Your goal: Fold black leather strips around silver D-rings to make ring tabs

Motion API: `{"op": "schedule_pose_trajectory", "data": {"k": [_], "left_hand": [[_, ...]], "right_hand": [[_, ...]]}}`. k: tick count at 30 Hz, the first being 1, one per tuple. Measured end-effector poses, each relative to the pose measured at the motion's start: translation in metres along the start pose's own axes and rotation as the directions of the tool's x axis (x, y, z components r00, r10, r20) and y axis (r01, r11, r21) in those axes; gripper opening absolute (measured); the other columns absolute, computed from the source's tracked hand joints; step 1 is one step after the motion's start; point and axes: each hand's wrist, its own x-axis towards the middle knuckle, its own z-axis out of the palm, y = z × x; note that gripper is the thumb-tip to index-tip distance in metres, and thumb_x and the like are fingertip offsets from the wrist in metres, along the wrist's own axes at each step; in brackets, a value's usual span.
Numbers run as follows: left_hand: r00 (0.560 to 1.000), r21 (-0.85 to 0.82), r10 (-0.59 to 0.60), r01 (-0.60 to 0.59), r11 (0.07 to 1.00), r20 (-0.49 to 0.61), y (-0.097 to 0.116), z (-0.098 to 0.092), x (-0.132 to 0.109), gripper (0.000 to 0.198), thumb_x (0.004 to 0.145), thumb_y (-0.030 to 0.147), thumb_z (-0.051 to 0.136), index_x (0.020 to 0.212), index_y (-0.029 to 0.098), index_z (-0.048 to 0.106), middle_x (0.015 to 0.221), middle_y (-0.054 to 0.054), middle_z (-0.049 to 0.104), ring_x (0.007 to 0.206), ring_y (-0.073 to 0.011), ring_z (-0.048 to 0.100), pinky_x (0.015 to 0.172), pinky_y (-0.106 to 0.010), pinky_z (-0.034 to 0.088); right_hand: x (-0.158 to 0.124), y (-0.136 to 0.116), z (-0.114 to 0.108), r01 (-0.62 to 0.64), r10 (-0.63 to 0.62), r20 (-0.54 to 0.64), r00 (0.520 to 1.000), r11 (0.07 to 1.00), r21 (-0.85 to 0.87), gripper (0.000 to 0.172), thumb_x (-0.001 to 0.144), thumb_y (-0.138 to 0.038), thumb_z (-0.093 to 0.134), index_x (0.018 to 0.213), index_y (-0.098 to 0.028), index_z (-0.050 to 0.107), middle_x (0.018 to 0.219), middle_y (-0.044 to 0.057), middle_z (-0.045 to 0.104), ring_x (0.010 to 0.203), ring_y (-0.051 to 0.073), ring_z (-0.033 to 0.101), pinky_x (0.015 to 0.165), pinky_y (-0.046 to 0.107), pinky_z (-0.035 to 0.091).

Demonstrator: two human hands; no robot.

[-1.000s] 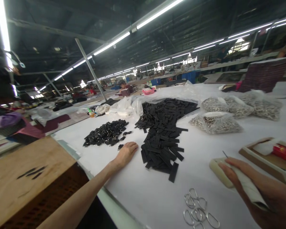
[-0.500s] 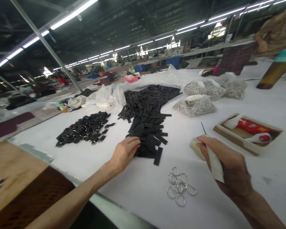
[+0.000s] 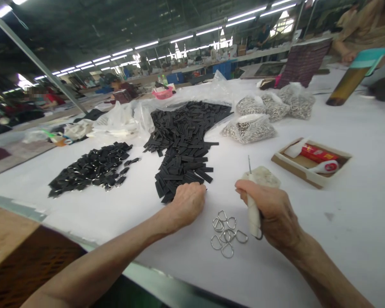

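My left hand (image 3: 189,203) is closed at the near edge of a heap of flat black strips (image 3: 192,137). A dark tip of one strip shows at its fingertips; the hand hides the rest. Wrapped in my right hand (image 3: 272,209) is a thin metal-tipped tool (image 3: 254,216) with a white-bound handle, its point upward. Just behind that hand lies a pale block (image 3: 265,176). Between my hands, nearer to me, several loose metal D-rings (image 3: 227,235) lie on the white table (image 3: 122,226).
Black tabs with metal rings (image 3: 93,169) are piled at left. Bags of metal rings (image 3: 250,128) stand at the back right. A shallow box (image 3: 308,173) holds a red tube and white-handled items. Behind it is a bottle (image 3: 349,83), and a person (image 3: 365,30) sits across the table.
My left hand has moved right over the spot where a single strip lay in front of the heap. My right hand has come nearer to the left one, uncovering more of the pale block.
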Motion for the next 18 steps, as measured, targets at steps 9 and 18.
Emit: {"op": "schedule_pose_trajectory", "data": {"k": [9,18], "left_hand": [[0.985,-0.534,-0.113,0.026,0.845,-0.132,0.0,-0.024,-0.005,0.013,0.083,0.02,0.044,0.081,0.017,0.056,0.068,-0.003,0.062,0.067,-0.0191,0.061,0.061,-0.029,0.047],[0.991,-0.967,0.033,0.135,-0.217,0.131,0.037,-0.023,0.016,0.007,0.077,0.009,0.05,0.081,0.014,0.049,0.07,-0.005,0.065,0.064,-0.0173,0.065,0.05,-0.028,0.055]], "right_hand": [[-0.002,-0.024,-0.027,-0.285,0.251,0.266,0.931,0.954,0.099,0.017,0.089,-0.025,0.041,0.079,-0.022,0.054,0.058,-0.003,0.052,0.052,0.012,0.048,0.051,0.022,0.039],[-0.064,-0.039,-0.016,-0.076,0.102,0.219,0.971,0.99,-0.123,0.021,0.086,-0.008,0.04,0.091,-0.016,0.059,0.085,0.009,0.068,0.074,0.019,0.062,0.061,0.028,0.049]]}}
